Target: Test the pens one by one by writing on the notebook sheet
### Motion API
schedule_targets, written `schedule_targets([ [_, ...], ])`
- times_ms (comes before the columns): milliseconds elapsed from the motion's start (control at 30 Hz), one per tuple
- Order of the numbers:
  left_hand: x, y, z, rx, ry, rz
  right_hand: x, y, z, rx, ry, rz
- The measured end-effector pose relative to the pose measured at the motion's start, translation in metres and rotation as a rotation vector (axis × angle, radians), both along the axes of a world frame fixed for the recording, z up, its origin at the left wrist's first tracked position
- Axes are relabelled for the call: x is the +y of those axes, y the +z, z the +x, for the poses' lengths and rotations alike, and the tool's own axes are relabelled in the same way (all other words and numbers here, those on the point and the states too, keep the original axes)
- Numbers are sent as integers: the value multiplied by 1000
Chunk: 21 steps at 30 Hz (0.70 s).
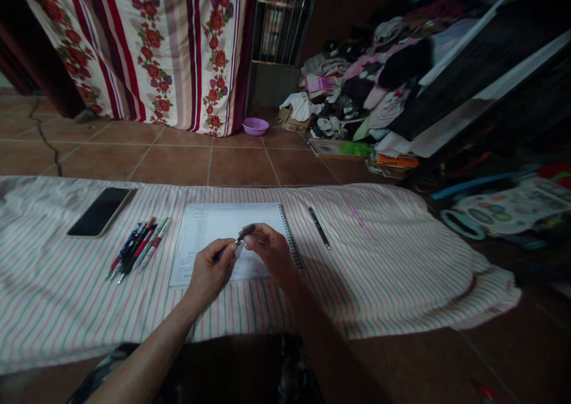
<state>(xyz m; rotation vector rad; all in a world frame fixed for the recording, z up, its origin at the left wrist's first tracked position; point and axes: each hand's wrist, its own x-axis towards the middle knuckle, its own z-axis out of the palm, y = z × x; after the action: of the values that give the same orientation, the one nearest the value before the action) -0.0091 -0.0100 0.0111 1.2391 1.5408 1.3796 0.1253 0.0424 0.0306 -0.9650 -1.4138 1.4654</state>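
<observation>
Over the notebook, my left hand (213, 267) is closed on the lower, dark purple part of a pen (218, 254). Fingers of my right hand (272, 250) pinch the pen's dark upper part (246, 232). A small pale bit shows between the two parts; whether they are joined I cannot tell. Beneath both hands lies the open spiral notebook (187, 246), its wire binding on the right. A black pen (319, 228) rests to its right, with a pink pen (361, 224) farther over. Several pens (141, 243) lie bunched to the left.
A dark-screened phone (100, 212) lies at the left on the striped cloth (401, 261). Beyond it, on the tiled floor (178, 157), are a purple basin (256, 126) and a floral curtain (154, 53). Heaped clothes (357, 83) fill the back right.
</observation>
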Motion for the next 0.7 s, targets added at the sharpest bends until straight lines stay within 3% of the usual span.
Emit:
schedule_targets([
  [400, 0, -8, -3, 87, -94, 60, -1, -3, -2, -85, -5, 94],
  [700, -1, -17, -5, 11, -134, 54, -2, 0, -2, -172, 16, 118],
])
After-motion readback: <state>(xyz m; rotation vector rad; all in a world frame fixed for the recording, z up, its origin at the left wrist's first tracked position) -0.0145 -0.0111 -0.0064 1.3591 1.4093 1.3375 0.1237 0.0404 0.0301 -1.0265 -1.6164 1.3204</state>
